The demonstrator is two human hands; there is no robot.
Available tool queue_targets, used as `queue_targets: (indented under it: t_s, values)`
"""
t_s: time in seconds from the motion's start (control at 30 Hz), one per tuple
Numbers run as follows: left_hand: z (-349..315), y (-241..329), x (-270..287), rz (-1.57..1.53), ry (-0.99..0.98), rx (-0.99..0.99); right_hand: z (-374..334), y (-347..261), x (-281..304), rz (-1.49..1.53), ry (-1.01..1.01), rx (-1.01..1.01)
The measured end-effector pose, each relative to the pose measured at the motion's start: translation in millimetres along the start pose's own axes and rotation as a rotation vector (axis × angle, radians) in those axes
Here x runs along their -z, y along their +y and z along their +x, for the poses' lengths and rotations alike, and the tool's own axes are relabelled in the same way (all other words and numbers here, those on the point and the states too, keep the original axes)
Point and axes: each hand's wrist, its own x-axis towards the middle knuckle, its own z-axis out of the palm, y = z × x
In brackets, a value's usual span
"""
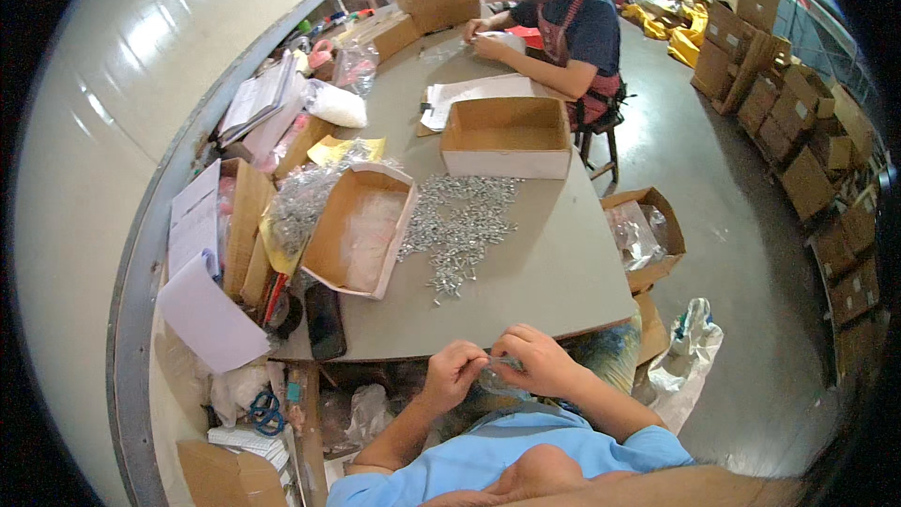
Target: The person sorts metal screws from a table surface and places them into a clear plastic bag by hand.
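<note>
My left hand [452, 377] and my right hand [541, 362] are close together in front of my blue shirt, just off the table's near edge. Both are closed, fingertips pinching the upper edge of a small clear plastic bag [503, 382] that hangs between them. What the bag contains, if anything, I cannot make out. Past my hands, a spread-out heap of small silvery metal pieces, like screws or rivets [462, 225], lies on the grey table [554, 253]. Left of the heap, an open cardboard tray [324, 235] holds clear plastic bags [372, 237].
A white-sided open box [507, 161] stands behind the heap. A black phone [325, 321] lies at the near left edge. Papers [199, 216] and filled bags crowd the left side. Across the table sits a co-worker [572, 47]. Cartons [807, 113] line the right; a box [668, 268] adjoins the table.
</note>
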Motion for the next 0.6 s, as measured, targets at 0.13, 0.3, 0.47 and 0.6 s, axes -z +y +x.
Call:
queue_targets:
  t_s: [0.13, 0.3, 0.47, 0.6]
  values:
    - [8, 6, 0, 0.011, -0.051, -0.051, -2, 6, 1, -0.028, -0.038, 0.022]
    - [8, 7, 2, -0.006, -0.055, -0.069, -3, 7, -1, -0.017, -0.064, 0.001]
    - [6, -12, 27, -0.177, 0.148, 0.091, -2, 10, 9, 0.120, -0.059, -0.092]
    - [44, -31, 102, 0.138, 0.473, 0.133, -10, 39, 11, 0.171, 0.125, -0.241]
